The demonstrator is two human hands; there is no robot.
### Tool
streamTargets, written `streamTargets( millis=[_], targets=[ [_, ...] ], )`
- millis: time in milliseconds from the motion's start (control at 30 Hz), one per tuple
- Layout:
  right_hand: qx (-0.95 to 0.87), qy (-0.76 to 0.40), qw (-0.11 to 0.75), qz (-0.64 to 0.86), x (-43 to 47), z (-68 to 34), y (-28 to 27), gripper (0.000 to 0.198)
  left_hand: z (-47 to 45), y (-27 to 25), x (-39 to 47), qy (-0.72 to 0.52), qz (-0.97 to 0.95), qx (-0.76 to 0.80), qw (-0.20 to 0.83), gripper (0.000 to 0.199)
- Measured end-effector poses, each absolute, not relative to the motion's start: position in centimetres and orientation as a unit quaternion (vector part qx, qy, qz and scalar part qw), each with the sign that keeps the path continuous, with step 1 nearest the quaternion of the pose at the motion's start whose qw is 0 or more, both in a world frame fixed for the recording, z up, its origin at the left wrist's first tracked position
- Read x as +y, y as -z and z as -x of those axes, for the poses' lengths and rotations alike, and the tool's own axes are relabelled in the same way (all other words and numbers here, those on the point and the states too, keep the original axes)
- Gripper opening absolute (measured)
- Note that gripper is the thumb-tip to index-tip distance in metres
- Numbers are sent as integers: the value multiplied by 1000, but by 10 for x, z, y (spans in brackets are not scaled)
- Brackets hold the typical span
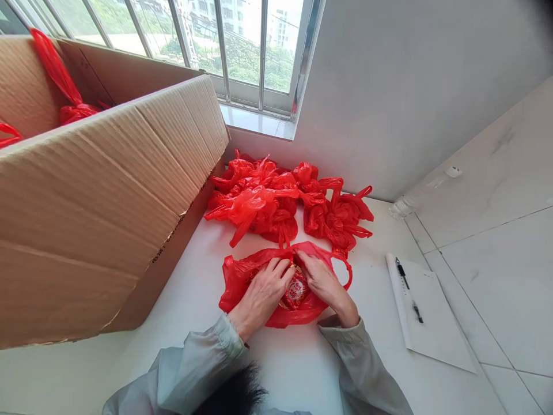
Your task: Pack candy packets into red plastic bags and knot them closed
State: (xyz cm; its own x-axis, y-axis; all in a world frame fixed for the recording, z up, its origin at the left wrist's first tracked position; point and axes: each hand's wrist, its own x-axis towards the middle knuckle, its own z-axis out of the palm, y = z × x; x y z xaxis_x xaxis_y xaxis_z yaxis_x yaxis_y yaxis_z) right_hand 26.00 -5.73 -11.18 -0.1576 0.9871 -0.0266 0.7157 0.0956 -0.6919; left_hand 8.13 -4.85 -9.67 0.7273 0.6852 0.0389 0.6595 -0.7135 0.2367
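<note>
A red plastic bag (305,314) lies spread with its mouth open on the white table. Inside it sits a shiny red packet (296,291) with gold patterning and a pale printed emblem. My left hand (264,289) reaches in from the left, its bent fingers closed at the packet's upper edge. From the other side my right hand (322,281) reaches into the bag, fingers curled beside the packet. Its fingertips are partly hidden, so what they grip cannot be made out. One bag handle loops out to the right of that hand.
Several knotted red bags (268,199) are heaped against the wall. A large cardboard box (108,207) on the left holds more red bags (78,112). To the right lie a paper pad (432,323) and a pen (408,288). A clear bottle (404,206) lies behind them.
</note>
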Motion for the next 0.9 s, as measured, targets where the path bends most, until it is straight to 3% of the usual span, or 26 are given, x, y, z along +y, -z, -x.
streamTargets(
  millis=[267, 533, 733, 900],
  targets=[
    [-700, -250, 184, 643, -81, -260, 105, 65, -88, 104, -23, -77, -953, 268, 115, 35],
    [-705, -156, 86, 687, -95, -251, 88, 43, -98, 112, -19, -50, -942, 328, 45, 10],
    [-699, -97, 90, 703, -99, -254, 94, 19, -101, 91, -23, -28, -938, 344, 24, 19],
    [-690, -76, 82, 715, -101, -257, 103, 26, -95, 74, -27, -18, -930, 362, 60, 23]
  ],
)
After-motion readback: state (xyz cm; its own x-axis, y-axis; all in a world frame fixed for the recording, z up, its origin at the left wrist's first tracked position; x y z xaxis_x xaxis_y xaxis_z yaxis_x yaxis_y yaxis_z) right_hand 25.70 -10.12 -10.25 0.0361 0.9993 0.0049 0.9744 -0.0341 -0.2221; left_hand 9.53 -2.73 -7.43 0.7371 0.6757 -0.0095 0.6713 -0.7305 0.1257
